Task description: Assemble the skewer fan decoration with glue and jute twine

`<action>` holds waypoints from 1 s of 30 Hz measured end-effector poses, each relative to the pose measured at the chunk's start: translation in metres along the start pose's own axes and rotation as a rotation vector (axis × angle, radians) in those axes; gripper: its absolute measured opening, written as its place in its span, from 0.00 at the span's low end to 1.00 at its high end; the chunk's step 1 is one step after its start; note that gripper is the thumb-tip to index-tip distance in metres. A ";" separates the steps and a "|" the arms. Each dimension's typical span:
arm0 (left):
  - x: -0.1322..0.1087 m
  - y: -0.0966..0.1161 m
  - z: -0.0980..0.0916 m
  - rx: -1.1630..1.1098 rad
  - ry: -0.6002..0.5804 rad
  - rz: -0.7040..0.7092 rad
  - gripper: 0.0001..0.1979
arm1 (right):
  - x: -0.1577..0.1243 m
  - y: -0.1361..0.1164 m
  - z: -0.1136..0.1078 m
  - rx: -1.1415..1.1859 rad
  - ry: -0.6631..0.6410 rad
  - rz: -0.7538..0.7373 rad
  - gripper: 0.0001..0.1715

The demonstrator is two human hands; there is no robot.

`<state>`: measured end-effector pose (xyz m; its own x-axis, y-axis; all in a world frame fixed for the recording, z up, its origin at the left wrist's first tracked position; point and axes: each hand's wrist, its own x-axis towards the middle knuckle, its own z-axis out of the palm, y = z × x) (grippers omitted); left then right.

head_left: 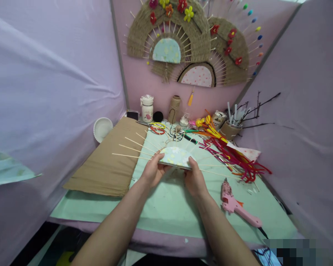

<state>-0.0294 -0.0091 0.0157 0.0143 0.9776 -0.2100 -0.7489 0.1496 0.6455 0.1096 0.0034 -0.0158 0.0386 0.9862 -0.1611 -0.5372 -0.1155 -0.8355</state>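
Note:
Between my two hands is a half-round fan base (pixel 175 155) covered in pale green floral cloth. Thin wooden sticks (pixel 135 149) fan out from its curved edge to both sides. My left hand (pixel 154 170) grips its left corner, thumb on top and fingers underneath. On the opposite corner my right hand (pixel 194 178) holds it the same way. The base is raised a little over the table, flat side toward me. Its underside and most of my fingertips are hidden.
Brown cardboard (pixel 108 159) lies at left beside a white bowl (pixel 103 129). A pink glue gun (pixel 237 208) rests at right. Behind it are red pipe cleaners (pixel 233 155) and a pot (pixel 231 130) with glue sticks and twigs. Scissors (pixel 157 129), a jar (pixel 147 109) and twine (pixel 174 109) stand behind.

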 end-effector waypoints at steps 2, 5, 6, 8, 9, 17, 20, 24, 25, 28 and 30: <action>-0.002 -0.001 0.002 0.046 -0.041 -0.002 0.16 | -0.003 -0.004 0.001 0.071 0.003 0.030 0.12; -0.005 -0.003 0.004 0.082 -0.078 0.055 0.25 | -0.003 -0.010 0.000 0.168 0.011 0.069 0.10; -0.005 -0.004 0.004 0.087 -0.075 0.079 0.28 | -0.002 -0.012 -0.001 0.196 0.017 0.080 0.10; -0.005 -0.006 0.004 0.103 -0.046 0.138 0.30 | -0.001 -0.014 -0.002 0.243 0.029 0.097 0.11; -0.004 -0.008 0.003 0.120 -0.028 0.169 0.29 | 0.000 -0.014 -0.003 0.260 0.032 0.103 0.12; -0.002 -0.014 0.002 0.211 0.035 0.285 0.15 | -0.001 -0.013 -0.001 0.306 0.053 0.103 0.13; -0.004 -0.012 0.004 0.216 0.060 0.292 0.12 | -0.003 -0.013 0.000 0.309 0.057 0.108 0.12; -0.005 -0.012 0.003 0.250 0.054 0.317 0.12 | -0.004 -0.014 0.000 0.316 0.060 0.122 0.12; -0.004 -0.012 0.003 0.257 0.048 0.323 0.12 | -0.004 -0.014 0.000 0.318 0.059 0.128 0.12; -0.004 -0.013 0.002 0.261 0.040 0.339 0.12 | -0.004 -0.016 -0.002 0.319 0.044 0.157 0.11; -0.004 -0.013 0.002 0.265 0.052 0.360 0.13 | -0.004 -0.017 -0.002 0.318 0.029 0.173 0.10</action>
<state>-0.0182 -0.0151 0.0095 -0.2548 0.9665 0.0302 -0.5042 -0.1594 0.8488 0.1205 0.0013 -0.0016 -0.0544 0.9508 -0.3049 -0.7729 -0.2334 -0.5901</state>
